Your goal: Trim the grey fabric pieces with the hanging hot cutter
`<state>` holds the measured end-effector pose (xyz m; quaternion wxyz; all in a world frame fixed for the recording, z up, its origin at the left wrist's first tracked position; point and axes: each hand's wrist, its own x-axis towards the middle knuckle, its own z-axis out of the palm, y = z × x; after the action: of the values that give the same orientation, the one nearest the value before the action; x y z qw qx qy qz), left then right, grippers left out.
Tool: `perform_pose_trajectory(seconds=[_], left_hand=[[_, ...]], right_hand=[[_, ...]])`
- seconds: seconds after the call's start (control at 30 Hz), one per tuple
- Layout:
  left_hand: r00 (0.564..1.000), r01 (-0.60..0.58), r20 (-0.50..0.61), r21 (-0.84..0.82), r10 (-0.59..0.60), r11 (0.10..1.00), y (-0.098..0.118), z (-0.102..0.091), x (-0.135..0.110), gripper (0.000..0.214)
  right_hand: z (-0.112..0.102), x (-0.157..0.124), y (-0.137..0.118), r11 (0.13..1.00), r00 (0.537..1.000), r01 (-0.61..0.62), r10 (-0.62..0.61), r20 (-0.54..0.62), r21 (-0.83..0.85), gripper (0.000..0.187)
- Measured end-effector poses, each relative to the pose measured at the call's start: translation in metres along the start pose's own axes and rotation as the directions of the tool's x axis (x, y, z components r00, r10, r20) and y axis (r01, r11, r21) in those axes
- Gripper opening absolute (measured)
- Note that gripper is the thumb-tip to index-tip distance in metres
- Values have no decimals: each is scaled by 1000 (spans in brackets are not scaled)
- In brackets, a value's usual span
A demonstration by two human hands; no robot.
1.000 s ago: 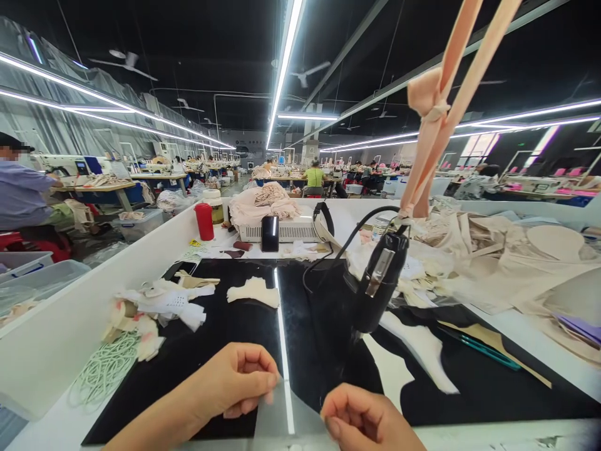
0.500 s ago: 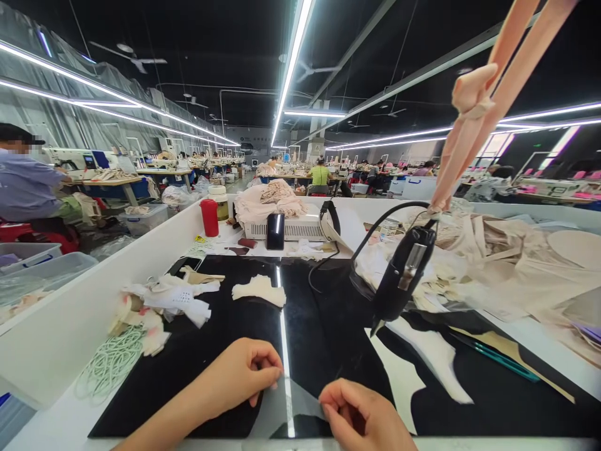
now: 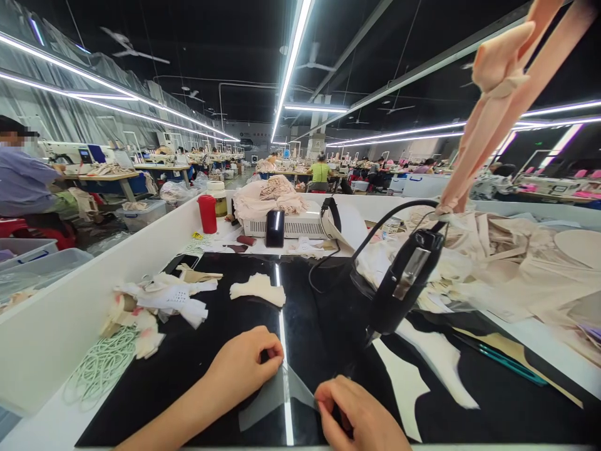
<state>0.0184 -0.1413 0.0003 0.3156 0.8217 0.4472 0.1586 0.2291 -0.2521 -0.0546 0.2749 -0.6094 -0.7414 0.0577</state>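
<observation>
A thin, see-through piece of sheer fabric (image 3: 297,389) hangs between my two hands above the glossy black board (image 3: 206,363). My left hand (image 3: 251,360) pinches its upper corner between thumb and fingertips. At its right corner, my right hand (image 3: 354,410) is closed on the edge. To the right of my hands lie two white cut pieces, one a curved panel (image 3: 404,391) close to my right hand. Beyond my left hand rests a small cream-coloured cut piece (image 3: 258,290). A black hand tool (image 3: 406,279) with a pointed tip hangs above the board from peach fabric strips (image 3: 488,119).
Pale green cord (image 3: 101,363) and fabric scraps (image 3: 173,294) lie at the left. Teal tweezers (image 3: 511,363) are on the right, near a big heap of beige fabric (image 3: 521,263). A phone (image 3: 275,228), a red cup (image 3: 207,214) and a white machine (image 3: 300,225) stand at the back.
Both hands have moved slightly up in the picture with the sheer fabric, whose lower edge now shows above the board's front edge. The hanging tool has shifted a little right.
</observation>
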Motion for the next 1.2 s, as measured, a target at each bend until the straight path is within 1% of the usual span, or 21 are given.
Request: perform_pose_trajectory(seconds=[0.1, 0.17, 0.27, 0.37, 0.43, 0.47, 0.5, 0.57, 0.63, 0.73, 0.83, 0.93, 1.0, 1.1, 1.2], left_hand=[[1000, 0, -16, -16, 0, 1000, -6, 2, 4, 22], [1000, 2, -30, -46, -4, 999, -15, 4, 6, 27], [996, 19, -79, -123, -28, 992, -33, 10, 10, 33], [991, 34, -120, -178, -56, 983, -49, 16, 13, 43], [988, 46, -139, -199, -75, 979, -55, 19, 15, 49], [985, 45, -152, -209, -78, 977, -58, 20, 15, 51], [983, 41, -167, -217, -79, 975, -61, 20, 15, 52], [980, 30, -185, -228, -74, 973, -66, 21, 15, 52], [981, 27, -181, -226, -69, 974, -72, 21, 16, 51], [981, 24, -182, -222, -66, 975, -77, 21, 17, 50], [977, 22, -200, -227, -69, 974, -75, 21, 17, 49], [976, 18, -206, -229, -67, 973, -72, 20, 16, 50], [976, 15, -207, -230, -64, 973, -70, 20, 16, 50], [976, 6, -210, -234, -56, 972, -69, 19, 16, 49], [976, -14, -213, -244, -40, 970, -67, 18, 16, 46]], right_hand=[[2, -1, 4, 998, 998, 48, -50, -24, -49, 17], [0, -5, 5, 997, 997, 26, -32, -66, -79, 15], [-16, -12, 16, 993, 993, -25, 12, -114, -111, 12], [-49, -17, 43, 965, 981, -138, 103, -163, -223, 14], [-72, -18, 68, 907, 952, -260, 185, -242, -330, 18], [-81, -17, 81, 884, 940, -296, 203, -272, -362, 19], [-88, -16, 93, 862, 930, -325, 215, -299, -390, 19], [-95, -12, 111, 826, 921, -352, 223, -319, -440, 18], [-94, -6, 121, 797, 926, -353, 222, -306, -490, 17], [-86, 4, 123, 761, 940, -330, 215, -263, -558, 19], [-80, 12, 120, 716, 946, -323, 227, -230, -619, 11], [-78, 17, 121, 672, 946, -322, 255, -199, -667, 13], [-78, 19, 122, 652, 944, -322, 279, -178, -687, 11], [-79, 19, 124, 644, 937, -331, 311, -159, -690, 15], [-80, 17, 127, 662, 929, -356, 328, -173, -659, 17]])
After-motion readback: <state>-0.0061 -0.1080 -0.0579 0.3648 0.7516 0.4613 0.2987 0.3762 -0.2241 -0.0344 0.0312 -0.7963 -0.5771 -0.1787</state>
